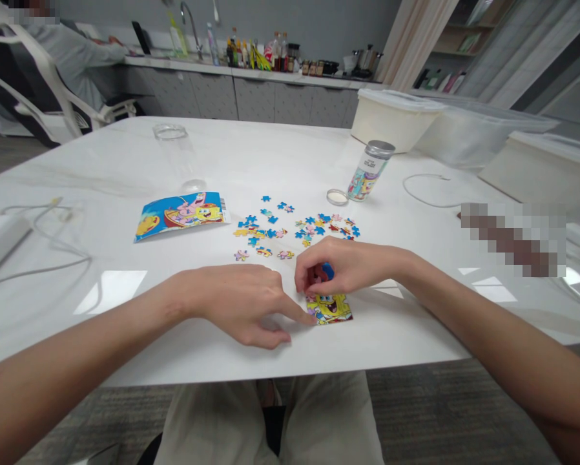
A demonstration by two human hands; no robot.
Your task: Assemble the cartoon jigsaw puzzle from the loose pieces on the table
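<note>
Beneath right grip [337,266], partial puzzle [329,310]

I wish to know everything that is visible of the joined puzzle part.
The joined puzzle part looks like printed cardboard, showing a yellow cartoon face with an open mouth. It lies flat on the white table, near the front edge. The left hand touches its lower left corner with the index finger; the right hand hides some upper area, so its full outline is unclear.
</note>
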